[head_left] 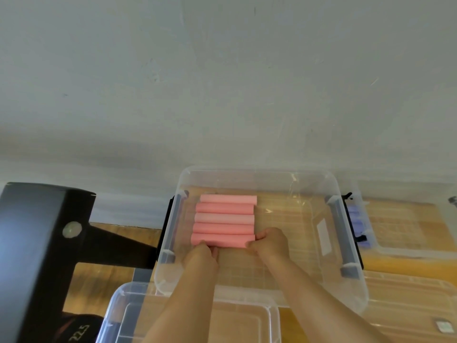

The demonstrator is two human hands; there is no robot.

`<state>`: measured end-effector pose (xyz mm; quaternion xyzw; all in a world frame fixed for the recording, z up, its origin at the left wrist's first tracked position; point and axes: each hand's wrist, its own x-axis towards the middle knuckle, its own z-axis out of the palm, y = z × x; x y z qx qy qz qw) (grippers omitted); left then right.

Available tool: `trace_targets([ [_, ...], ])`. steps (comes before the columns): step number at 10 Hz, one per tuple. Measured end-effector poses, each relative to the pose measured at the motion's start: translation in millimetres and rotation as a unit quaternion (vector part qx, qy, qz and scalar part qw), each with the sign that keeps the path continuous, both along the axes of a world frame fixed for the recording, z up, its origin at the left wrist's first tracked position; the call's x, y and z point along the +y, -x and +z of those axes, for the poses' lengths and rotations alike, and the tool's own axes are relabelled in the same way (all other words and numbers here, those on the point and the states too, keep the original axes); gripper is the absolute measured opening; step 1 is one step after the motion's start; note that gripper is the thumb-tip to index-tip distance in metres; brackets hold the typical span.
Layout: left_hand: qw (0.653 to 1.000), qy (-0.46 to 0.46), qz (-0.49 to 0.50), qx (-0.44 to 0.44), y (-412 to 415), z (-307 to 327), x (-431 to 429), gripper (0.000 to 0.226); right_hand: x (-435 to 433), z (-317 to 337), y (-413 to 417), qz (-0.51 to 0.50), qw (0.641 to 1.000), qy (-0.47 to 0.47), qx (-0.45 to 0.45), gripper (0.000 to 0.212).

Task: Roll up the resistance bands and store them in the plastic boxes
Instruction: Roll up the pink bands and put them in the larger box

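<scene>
Fingers: the fingers (214, 251) of my left hand (201, 256) curl against the near edge of the nearest roll (222, 240), toward its left end; the fingers (259, 236) of my right hand (270, 242) curl round its right end, so both hands grip it.
Nearest roll: pink, lying crosswise on the floor of the clear box (257, 173), in the left half.
Other rolls (225, 216): four more pink ones, laid side by side beyond it, each touching the next, in a tidy row running away from me.
Clear box: open-topped, with grey latch handles (342, 231) on its left and right ends; both my forearms reach in over its near wall.
Second box (405, 253): clear, just beside the first on the right; something purple (354, 215) shows in it, too blurred to tell what.
Near box (197, 313): another piece of clear plastic under my arms; I cannot tell whether it is a box or a lid.
Worktop (293, 318): wood, carrying all the boxes.
Left side: a black frame (37, 231), with "22.5" (79, 332) printed low down.
Behind: a plain grey wall (222, 82).
</scene>
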<state>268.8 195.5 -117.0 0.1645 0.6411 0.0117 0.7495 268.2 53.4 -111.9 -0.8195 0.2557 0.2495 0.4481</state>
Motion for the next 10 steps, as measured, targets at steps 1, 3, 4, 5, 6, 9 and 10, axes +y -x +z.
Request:
trace_targets([
  [1, 0.999, -0.022, -0.04, 0.005, 4.8, -1.7, 1.4, 0.031, -1.3, 1.0, 0.1, 0.015, 1.0, 0.01, 0.002, 0.021],
  [3, 0.981, -0.111, -0.16, -0.005, 16.5, 9.6, -3.9, 0.026, -3.5, 0.7, 1.5, 0.044, 0.999, 0.006, -0.01, 0.02],
  [4, 0.972, -0.118, -0.202, 0.0, 17.5, 20.0, -2.4, 0.023, -6.0, 2.8, 2.4, 0.055, 0.998, 0.003, -0.019, 0.02],
  [5, 0.959, -0.118, -0.257, 0.008, 23.1, 36.3, -2.8, 0.022, -9.4, 9.0, 4.0, 0.058, 0.998, 0.016, -0.032, 0.024],
  [6, 0.936, -0.139, -0.324, -0.008, 29.9, 52.7, -5.8, 0.011, -10.9, 20.8, 10.3, 0.072, 0.995, 0.035, -0.067, 0.034],
  [9, 0.467, -0.628, -0.602, -0.158, 80.6, 98.0, 6.7, 0.042, 2.2, 83.6, 56.3, 0.214, 0.928, 0.088, -0.293, 0.051],
  [10, 0.38, -0.689, -0.587, -0.19, 115.0, 114.2, 24.7, 0.04, 7.9, 109.2, 89.1, 0.258, 0.895, 0.101, -0.349, 0.047],
])
